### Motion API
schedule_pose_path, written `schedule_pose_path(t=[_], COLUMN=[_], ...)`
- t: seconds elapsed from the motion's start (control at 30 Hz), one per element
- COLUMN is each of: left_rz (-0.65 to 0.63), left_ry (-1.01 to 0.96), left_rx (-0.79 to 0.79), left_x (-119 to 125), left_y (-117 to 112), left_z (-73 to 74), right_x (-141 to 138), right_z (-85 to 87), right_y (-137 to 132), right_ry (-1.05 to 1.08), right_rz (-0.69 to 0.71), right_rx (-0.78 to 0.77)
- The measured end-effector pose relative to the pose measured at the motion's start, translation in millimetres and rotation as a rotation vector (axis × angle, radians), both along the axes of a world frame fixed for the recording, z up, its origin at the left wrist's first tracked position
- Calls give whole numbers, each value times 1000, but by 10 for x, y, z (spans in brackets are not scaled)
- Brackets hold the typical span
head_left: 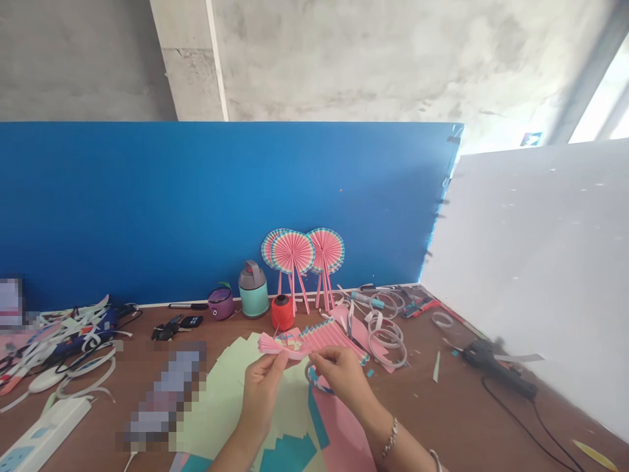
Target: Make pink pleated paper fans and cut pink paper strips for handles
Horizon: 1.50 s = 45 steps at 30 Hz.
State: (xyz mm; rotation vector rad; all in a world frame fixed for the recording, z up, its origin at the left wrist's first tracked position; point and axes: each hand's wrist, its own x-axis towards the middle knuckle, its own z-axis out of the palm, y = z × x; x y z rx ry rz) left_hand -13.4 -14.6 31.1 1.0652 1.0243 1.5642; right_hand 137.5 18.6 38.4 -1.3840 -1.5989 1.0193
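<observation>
Pinching the accordion-pleated pink paper strip (293,354) between thumb and fingers, your left hand (262,385) grips it near its bunched end, and your right hand (341,375) grasps it farther along, above pale green paper sheets (223,380) on the brown surface (413,410), before round pink paper fans (293,252).

brown tabletop (417,419) | on it: pale-green sheets (221,387) | purple pot (221,304) | keys (168,328) | glue gun (498,370) | power strip (46,434)
</observation>
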Motion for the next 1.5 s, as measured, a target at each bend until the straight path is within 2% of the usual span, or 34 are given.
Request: schedule_pose_path(t=[0.2,0.33,0.43,0.53,0.7,1.03,1.5], left_rz=[23,43,60,78,165,125,125], left_ry=[-137,-79,-44,-107,-92,-176,-190], left_rx=[-37,-26,-48,-83,-69,-86,-87], left_x=[37,64,54,34,23,39,33], left_y=[11,11,25,47,51,19,-11], left_z=[66,92,53,-8,-42,24,65], right_x=[-15,-25,-34,-47,-60,-42,2], right_z=[-3,-34,-56,-61,-39,-2,-36], right_y=[-16,-5,3,-2,-32,-72,-41], right_ry=[81,76,74,60,22,-88,-108], right_rz=[33,36,43,49,53,77,-2], right_rx=[-20,5,21,26,24,120,132])
